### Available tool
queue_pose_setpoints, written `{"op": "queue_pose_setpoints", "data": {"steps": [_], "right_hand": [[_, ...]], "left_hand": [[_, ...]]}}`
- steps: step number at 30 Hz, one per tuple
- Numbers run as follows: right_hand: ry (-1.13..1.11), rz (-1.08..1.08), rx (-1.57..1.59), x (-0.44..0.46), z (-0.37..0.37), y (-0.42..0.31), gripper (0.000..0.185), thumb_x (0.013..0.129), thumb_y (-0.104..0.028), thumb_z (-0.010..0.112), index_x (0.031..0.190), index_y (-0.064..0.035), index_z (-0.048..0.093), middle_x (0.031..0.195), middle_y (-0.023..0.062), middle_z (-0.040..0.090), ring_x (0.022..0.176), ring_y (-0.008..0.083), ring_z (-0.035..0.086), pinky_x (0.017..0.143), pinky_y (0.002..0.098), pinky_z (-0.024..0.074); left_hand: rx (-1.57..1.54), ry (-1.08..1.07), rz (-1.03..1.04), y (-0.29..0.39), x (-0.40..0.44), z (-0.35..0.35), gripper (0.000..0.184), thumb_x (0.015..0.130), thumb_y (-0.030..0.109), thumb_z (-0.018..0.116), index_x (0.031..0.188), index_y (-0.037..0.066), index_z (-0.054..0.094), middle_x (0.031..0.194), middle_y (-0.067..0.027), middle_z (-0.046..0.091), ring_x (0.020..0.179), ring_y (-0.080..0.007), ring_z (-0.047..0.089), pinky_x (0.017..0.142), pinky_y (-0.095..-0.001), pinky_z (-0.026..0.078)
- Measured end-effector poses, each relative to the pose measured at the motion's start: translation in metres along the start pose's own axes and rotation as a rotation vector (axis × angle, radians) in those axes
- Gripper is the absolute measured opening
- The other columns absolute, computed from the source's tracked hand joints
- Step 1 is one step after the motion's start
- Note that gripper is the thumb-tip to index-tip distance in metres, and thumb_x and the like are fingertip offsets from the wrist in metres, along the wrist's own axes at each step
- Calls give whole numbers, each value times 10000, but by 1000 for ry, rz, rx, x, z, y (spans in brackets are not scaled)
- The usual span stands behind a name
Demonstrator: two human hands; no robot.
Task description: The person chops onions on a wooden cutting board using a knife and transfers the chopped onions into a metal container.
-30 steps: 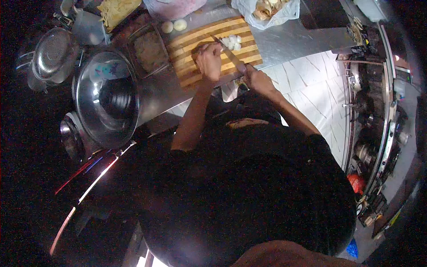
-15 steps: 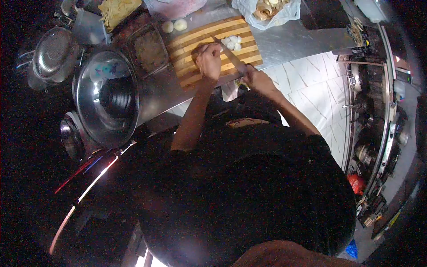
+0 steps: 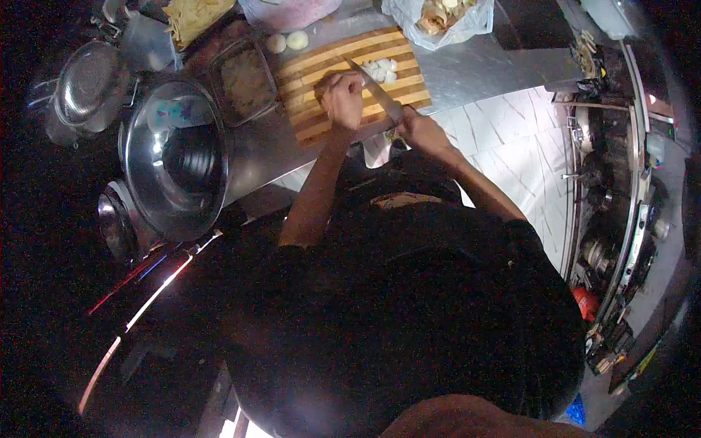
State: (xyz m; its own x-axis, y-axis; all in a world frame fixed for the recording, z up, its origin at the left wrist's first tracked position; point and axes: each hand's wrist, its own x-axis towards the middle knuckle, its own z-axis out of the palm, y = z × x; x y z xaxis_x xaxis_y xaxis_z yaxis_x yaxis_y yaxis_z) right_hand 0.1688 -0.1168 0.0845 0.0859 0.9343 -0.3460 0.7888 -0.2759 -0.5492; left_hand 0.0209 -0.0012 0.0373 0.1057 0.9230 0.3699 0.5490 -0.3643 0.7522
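A knife (image 3: 382,100), its long blade tapering to a point, slants across a board (image 3: 409,91) striped in light and dark brown — tip toward the far edge. Just beside the blade, white chunks (image 3: 382,70) sit closely clustered on the board.

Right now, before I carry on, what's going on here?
A person is at a metal counter, the right hand gripping a knife whose blade reaches over a striped cutting board. The left hand is curled over the board beside the blade; whatever it may hold is hidden. White pieces lie on the board, to the right of the blade. Two pale round items sit just past its far edge.
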Motion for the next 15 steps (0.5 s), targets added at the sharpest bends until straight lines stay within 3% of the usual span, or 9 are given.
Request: {"op": "queue_pose_setpoints", "data": {"steps": [8,11,15], "right_hand": [[-115,98,-89,-15,-31,-16,286,880,-257,499,1103,-78,481,813,248,623,792,436,596,693,528,460],[-157,94,-86,-16,-29,-16,346,859,-286,514,1127,-78,443,882,228,623,812,416,610,719,514,493],[-77,30,-50,-7,-1,-3,330,868,-267,501,1130,-75,446,862,239,619,802,424,605,711,524,482]], "left_hand": [[-71,18,-13,0,-2,0,58,695,68,691,733,99,660,838,-52,684,779,-233,648,710,-319,501],[-17,66,103,-8,-2,4,67,691,71,693,745,98,666,833,-56,682,768,-232,649,700,-323,503],[-35,52,36,-2,-2,2,76,682,80,702,751,98,673,827,-59,680,762,-233,648,692,-326,504]]}}
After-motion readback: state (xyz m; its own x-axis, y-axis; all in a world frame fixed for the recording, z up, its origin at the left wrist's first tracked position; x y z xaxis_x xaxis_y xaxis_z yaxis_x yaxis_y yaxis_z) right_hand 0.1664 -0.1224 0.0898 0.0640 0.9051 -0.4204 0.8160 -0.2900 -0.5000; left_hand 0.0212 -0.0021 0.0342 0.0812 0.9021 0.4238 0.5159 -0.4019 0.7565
